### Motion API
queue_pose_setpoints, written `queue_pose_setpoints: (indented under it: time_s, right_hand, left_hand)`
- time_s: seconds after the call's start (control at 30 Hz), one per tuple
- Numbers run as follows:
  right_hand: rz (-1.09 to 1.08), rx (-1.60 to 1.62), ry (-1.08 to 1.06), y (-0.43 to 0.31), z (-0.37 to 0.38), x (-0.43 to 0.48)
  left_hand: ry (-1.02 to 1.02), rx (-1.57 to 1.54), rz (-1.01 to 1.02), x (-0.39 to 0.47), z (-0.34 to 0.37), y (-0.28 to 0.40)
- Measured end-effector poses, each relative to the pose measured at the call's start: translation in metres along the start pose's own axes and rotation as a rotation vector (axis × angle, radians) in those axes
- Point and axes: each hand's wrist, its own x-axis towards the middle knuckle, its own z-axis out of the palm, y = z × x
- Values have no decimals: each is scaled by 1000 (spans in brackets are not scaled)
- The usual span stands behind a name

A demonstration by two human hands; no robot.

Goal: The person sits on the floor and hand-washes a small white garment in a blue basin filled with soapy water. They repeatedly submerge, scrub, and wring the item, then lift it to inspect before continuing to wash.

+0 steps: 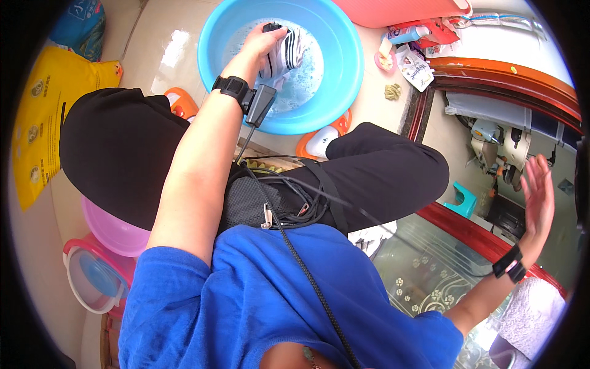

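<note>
My left hand [261,44] reaches into a light blue plastic basin [343,92] on the tiled floor. Its fingers are closed around a bunched cloth [281,57], white with black stripes and a dark part at the top. Below the cloth, the basin holds sudsy water [304,83]. Away to the right, my right hand [538,196] is raised with nothing in it, its fingers spread and upright. It appears in front of the doorway area, touching nothing that I can make out. Both wrists wear black straps; the left one carries a small black device [261,106].
Beside the basin lie a blue bottle [405,34], a white printed pouch [415,69] and a crumpled yellowish cloth [392,92]. A red-brown door frame [498,87] and a glass panel [415,263] are on the right. A pink basin [110,230] and yellow bag [46,110] are left.
</note>
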Motion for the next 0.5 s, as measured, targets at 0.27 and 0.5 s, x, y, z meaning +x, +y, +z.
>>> queue_pose_setpoints:
  time_s: [0.27,0.5]
  right_hand:
    - [-329,-266,242,76,137,14]
    - [-587,5,-177,91,397,78]
  left_hand:
    - [-43,-8,-9,3,2,-4]
    - [-80,-108,-96,-12,11,2]
